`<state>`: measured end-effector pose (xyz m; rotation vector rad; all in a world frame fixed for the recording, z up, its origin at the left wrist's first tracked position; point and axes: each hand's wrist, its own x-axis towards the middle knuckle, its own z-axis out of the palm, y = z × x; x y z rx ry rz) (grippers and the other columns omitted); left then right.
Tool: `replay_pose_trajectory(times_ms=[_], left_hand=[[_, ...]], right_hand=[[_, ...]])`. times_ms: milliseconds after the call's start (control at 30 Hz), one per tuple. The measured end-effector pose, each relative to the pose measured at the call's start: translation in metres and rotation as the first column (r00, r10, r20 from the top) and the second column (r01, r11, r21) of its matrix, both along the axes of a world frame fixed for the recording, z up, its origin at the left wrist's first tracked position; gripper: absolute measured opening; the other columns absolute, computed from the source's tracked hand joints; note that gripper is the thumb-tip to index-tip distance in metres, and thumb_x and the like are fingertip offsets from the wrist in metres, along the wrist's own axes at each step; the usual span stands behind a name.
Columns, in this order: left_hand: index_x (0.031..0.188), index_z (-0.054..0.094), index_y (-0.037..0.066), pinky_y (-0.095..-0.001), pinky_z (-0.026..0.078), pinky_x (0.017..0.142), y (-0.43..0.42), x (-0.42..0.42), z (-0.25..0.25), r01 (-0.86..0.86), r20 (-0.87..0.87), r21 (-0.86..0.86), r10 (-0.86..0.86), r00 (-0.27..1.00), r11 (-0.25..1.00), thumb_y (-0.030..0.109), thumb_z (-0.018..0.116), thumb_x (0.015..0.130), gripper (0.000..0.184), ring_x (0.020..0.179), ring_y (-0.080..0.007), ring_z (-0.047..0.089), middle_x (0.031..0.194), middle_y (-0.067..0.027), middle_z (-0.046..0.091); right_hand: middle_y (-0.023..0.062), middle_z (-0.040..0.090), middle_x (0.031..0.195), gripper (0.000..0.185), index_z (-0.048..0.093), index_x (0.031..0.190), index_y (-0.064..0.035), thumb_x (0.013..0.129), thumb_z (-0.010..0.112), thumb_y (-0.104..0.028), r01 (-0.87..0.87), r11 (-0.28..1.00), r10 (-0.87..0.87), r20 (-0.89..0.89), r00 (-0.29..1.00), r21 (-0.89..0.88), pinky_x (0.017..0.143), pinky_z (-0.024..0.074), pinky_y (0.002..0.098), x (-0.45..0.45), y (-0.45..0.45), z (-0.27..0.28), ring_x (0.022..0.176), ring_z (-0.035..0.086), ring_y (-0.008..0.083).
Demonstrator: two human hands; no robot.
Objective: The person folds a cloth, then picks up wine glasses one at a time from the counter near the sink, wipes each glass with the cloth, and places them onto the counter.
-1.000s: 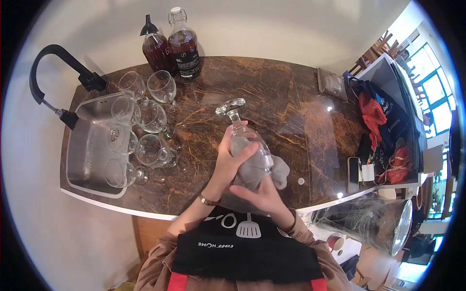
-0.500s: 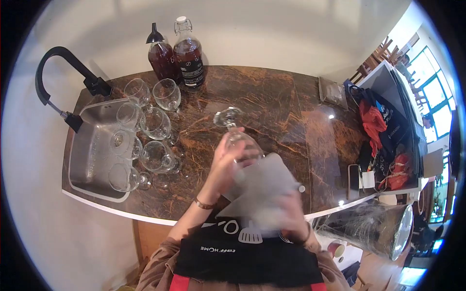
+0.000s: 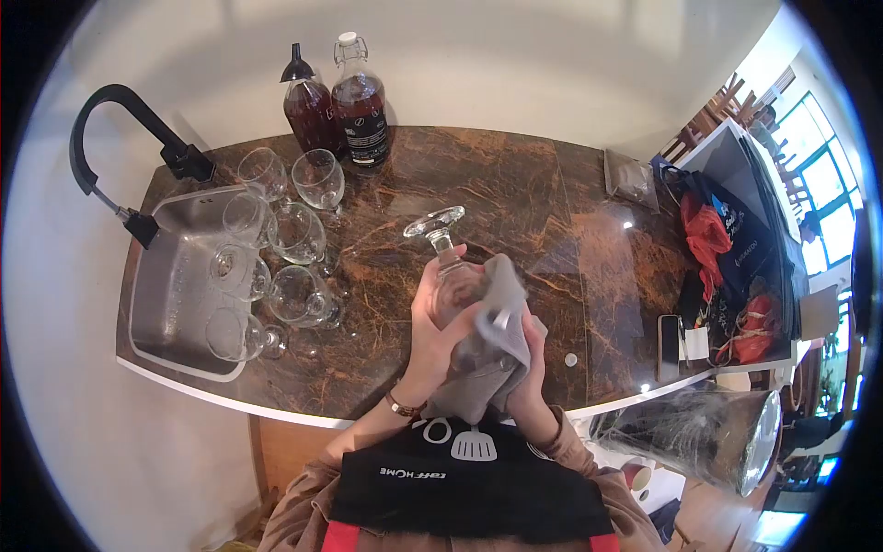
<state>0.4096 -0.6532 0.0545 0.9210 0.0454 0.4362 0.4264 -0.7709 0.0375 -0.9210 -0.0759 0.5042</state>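
Observation:
A stemmed glass (image 3: 452,281) is tilted over the counter's front part, its clear foot pointing up and away from me. My left hand (image 3: 429,324) is wrapped round its bowl. A grey cloth (image 3: 492,363) covers the bowl's right side and hangs down towards my apron. From the right, my right hand (image 3: 530,370) grips the cloth and presses it to the glass; the cloth hides part of its fingers. Several more stemmed glasses (image 3: 297,234) stand to the left, some on the counter and some at the sink's edge.
A steel sink (image 3: 166,317) with a black faucet (image 3: 120,92) is at the left. Two dark bottles (image 3: 359,115) stand by the wall. At the right are a phone (image 3: 669,348), a box of bags (image 3: 736,230) and a plastic-wrapped cylinder (image 3: 699,437). A small white disc (image 3: 570,360) lies on the counter.
My right hand has moved up and closer to the glass, bringing the cloth round the bowl. The cloth is bunched more tightly, and the glass's foot has tilted slightly.

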Motion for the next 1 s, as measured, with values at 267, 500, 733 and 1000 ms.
replay_pose_trajectory(times_ms=[267, 500, 733, 1000], left_hand=[[0.125, 0.032, 0.002, -0.0321, 0.031, 0.093, 0.021, 0.004, -0.02, -0.021, 0.024, 0.691, 0.006, 1.0, 0.723, 0.024, 0.068, 0.066, 0.073, 0.11, -0.0201, 0.039, 0.113, -0.0104, 0.047], [0.115, 0.044, 0.005, -0.0353, 0.031, 0.089, 0.036, -0.01, 0.012, 0.083, -0.141, 0.948, 0.169, 0.976, 0.308, 0.031, 0.071, 0.062, 0.065, 0.108, -0.0228, 0.042, 0.112, -0.0092, 0.049], [0.107, 0.052, 0.008, -0.044, 0.029, 0.093, 0.057, -0.019, 0.099, -0.007, -0.015, 0.964, -0.08, 0.997, -0.266, 0.03, 0.072, 0.058, 0.058, 0.112, -0.0268, 0.04, 0.119, -0.0097, 0.044], [0.077, 0.056, 0.004, -0.0353, 0.046, 0.066, 0.06, -0.018, 0.02, 0.261, -0.33, 0.878, -0.114, 0.937, -0.401, 0.018, 0.065, 0.063, 0.022, 0.086, -0.0238, 0.05, 0.085, -0.0057, 0.052]], right_hand=[[0.0118, 0.039, 0.125, 0.063, 0.026, 0.129, 0.0001, 0.08, 0.058, -0.021, -0.319, 0.942, 0.285, -0.251, 0.925, -0.105, 0.091, 0.036, 0.0307, 0.016, -0.018, 0.007, 0.111, 0.042, 0.019], [0.0124, 0.049, 0.115, 0.056, 0.035, 0.123, 0.0027, 0.079, 0.058, -0.023, -0.412, 0.91, 0.381, -0.319, 0.868, -0.034, 0.09, 0.0389, 0.0309, 0.029, -0.024, 0.005, 0.105, 0.049, 0.0192], [0.013, 0.051, 0.113, 0.053, 0.041, 0.119, 0.0028, 0.078, 0.06, -0.024, -0.72, 0.685, 0.694, -0.204, 0.691, -0.111, 0.089, 0.0399, 0.0295, 0.06, -0.035, 0.002, 0.104, 0.05, 0.0189], [0.0113, 0.054, 0.11, 0.051, 0.046, 0.116, -0.0003, 0.08, 0.057, -0.034, -0.813, 0.542, 0.732, -0.356, 0.581, -0.214, 0.087, 0.0412, 0.0309, 0.082, -0.035, 0.015, 0.1, 0.052, 0.0185]])
